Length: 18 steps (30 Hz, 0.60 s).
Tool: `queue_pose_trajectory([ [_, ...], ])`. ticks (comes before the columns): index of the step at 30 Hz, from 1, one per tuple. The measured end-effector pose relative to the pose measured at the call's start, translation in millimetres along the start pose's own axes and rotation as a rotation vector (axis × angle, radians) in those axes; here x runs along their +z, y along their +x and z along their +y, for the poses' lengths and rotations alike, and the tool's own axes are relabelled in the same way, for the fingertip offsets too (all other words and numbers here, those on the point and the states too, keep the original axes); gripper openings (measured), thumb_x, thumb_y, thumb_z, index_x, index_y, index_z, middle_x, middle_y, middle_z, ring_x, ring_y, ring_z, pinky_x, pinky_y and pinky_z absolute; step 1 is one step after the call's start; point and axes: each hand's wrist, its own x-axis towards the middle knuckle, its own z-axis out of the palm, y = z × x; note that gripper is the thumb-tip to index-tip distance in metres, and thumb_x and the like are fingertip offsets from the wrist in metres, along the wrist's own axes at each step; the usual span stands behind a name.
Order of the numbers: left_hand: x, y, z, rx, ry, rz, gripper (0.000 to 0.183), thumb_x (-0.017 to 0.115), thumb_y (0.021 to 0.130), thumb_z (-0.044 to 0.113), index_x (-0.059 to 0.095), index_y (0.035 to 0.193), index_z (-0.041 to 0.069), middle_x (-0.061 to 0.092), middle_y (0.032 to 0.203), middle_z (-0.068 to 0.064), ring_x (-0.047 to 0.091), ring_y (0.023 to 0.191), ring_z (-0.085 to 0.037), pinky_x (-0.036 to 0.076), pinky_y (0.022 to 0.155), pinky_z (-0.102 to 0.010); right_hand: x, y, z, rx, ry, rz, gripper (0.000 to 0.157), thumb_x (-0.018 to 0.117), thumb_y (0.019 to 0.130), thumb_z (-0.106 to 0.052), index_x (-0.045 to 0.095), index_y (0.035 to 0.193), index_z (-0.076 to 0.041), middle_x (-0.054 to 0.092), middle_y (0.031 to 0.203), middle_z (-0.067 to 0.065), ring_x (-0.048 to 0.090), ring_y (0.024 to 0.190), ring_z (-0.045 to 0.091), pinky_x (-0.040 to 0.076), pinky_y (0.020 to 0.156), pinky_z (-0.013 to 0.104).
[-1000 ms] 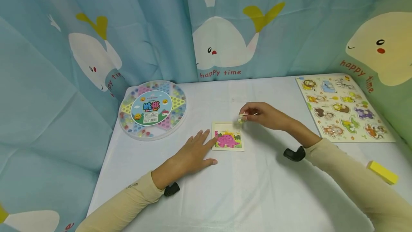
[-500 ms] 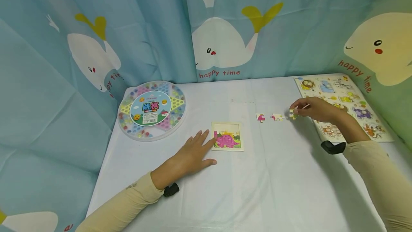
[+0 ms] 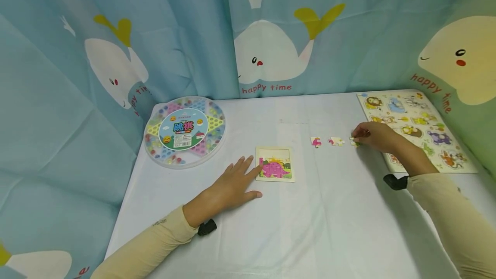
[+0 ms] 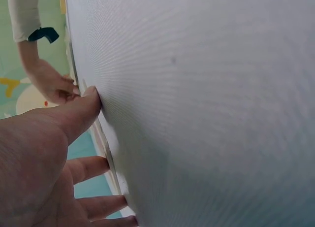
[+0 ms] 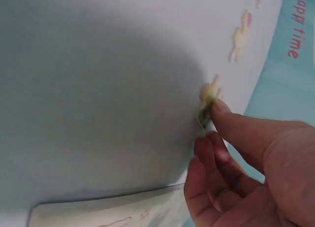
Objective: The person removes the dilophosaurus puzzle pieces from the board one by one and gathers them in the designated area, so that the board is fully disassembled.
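My left hand (image 3: 228, 186) lies spread on the table, its index finger touching the left side of a small wooden jigsaw puzzle tray (image 3: 274, 177). Assembled pieces in the tray show a pink dinosaur, and a bare strip runs along its top. Far to the right, my right hand (image 3: 377, 137) pinches a yellow-and-green jigsaw piece (image 5: 206, 109) between thumb and fingers, low at the tabletop. Its fingers partly cover the piece in the head view. Left of it lie a white-and-pink jigsaw piece (image 3: 336, 141) and a pink jigsaw piece (image 3: 315, 142), in a row.
A round Chinese checkers box (image 3: 184, 130) sits at the back left. An animal peg board (image 3: 418, 130) lies at the back right, beside and under my right forearm. Whale-print curtains (image 3: 267, 51) stand along the back and sides of the white table (image 3: 294, 231).
My right hand has moved right from the puzzle tray with a piece, then lowered it toward the table. Two loose pieces now show where that hand was. The left hand stays put.
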Motion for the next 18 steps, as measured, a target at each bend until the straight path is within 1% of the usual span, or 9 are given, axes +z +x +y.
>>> queue_pose_trajectory([
  [2, -0.1, 0.0, -0.2, 0.002, 0.003, 0.003, 0.079, 0.061, 0.104, 0.056, 0.031, 0.168, 0.021, 0.019, 0.176, -0.016, 0.016, 0.162, -0.039, 0.023, 0.128, -0.059, 1.6, 1.1, -1.9, -0.006, -0.008, 0.013, 0.015, 0.067, 0.102, -0.004, 0.066, 0.112, 0.007, 0.068, 0.104, 0.021, 0.065, 0.1, 0.041, 0.052, 0.083, 0.052],
  [5, 0.1, 0.3, -0.6, 0.003, 0.006, 0.005, 0.079, 0.06, 0.103, 0.056, 0.031, 0.168, 0.021, 0.019, 0.176, -0.016, 0.017, 0.162, -0.039, 0.024, 0.127, -0.06, 4.2, 1.7, -8.5, -0.023, -0.034, 0.045, 0.018, 0.067, 0.101, -0.002, 0.063, 0.115, 0.009, 0.063, 0.104, 0.025, 0.063, 0.099, 0.042, 0.051, 0.082, 0.054],
  [7, 0.1, 0.5, -0.9, 0.002, 0.005, 0.004, 0.079, 0.06, 0.104, 0.056, 0.031, 0.168, 0.022, 0.018, 0.176, -0.016, 0.016, 0.162, -0.039, 0.024, 0.127, -0.06, 6.3, 2.2, -17.0, -0.02, -0.037, 0.063, 0.022, 0.065, 0.102, -0.001, 0.06, 0.119, 0.011, 0.06, 0.108, 0.03, 0.061, 0.101, 0.044, 0.05, 0.083, 0.056],
  [9, 0.3, 0.7, -1.0, 0.002, 0.007, 0.003, 0.079, 0.06, 0.104, 0.056, 0.031, 0.168, 0.022, 0.018, 0.176, -0.016, 0.016, 0.162, -0.039, 0.024, 0.127, -0.06, 9.6, 2.9, -29.3, -0.038, -0.04, 0.094, 0.025, 0.064, 0.101, 0.0, 0.059, 0.123, 0.012, 0.057, 0.112, 0.033, 0.06, 0.103, 0.047, 0.05, 0.086, 0.059],
  [11, 0.4, 0.9, -1.0, 0.001, 0.009, 0.0, 0.079, 0.06, 0.104, 0.056, 0.03, 0.168, 0.022, 0.018, 0.176, -0.016, 0.016, 0.163, -0.039, 0.024, 0.127, -0.06, 14.4, 4.9, -46.6, -0.058, -0.021, 0.122, 0.028, 0.064, 0.101, 0.0, 0.058, 0.125, 0.013, 0.057, 0.114, 0.035, 0.06, 0.105, 0.048, 0.05, 0.088, 0.061],
  [14, 0.1, 1.0, -0.7, -0.002, 0.009, -0.003, 0.079, 0.06, 0.104, 0.057, 0.03, 0.168, 0.022, 0.017, 0.176, -0.016, 0.015, 0.163, -0.038, 0.023, 0.128, -0.06, 25.4, 9.1, -80.8, -0.117, 0.005, 0.154, 0.031, 0.066, 0.1, -0.002, 0.059, 0.127, 0.012, 0.06, 0.115, 0.034, 0.063, 0.104, 0.046, 0.052, 0.09, 0.06],
  [18, -0.1, 1.1, -0.3, -0.002, 0.002, -0.003, 0.08, 0.06, 0.104, 0.056, 0.03, 0.169, 0.022, 0.017, 0.176, -0.016, 0.014, 0.163, -0.039, 0.023, 0.128, -0.06, 48.9, 12.3, -133.0, -0.174, 0.055, 0.125, 0.033, 0.069, 0.1, -0.004, 0.061, 0.129, 0.01, 0.063, 0.117, 0.03, 0.065, 0.104, 0.041, 0.055, 0.089, 0.055],
])
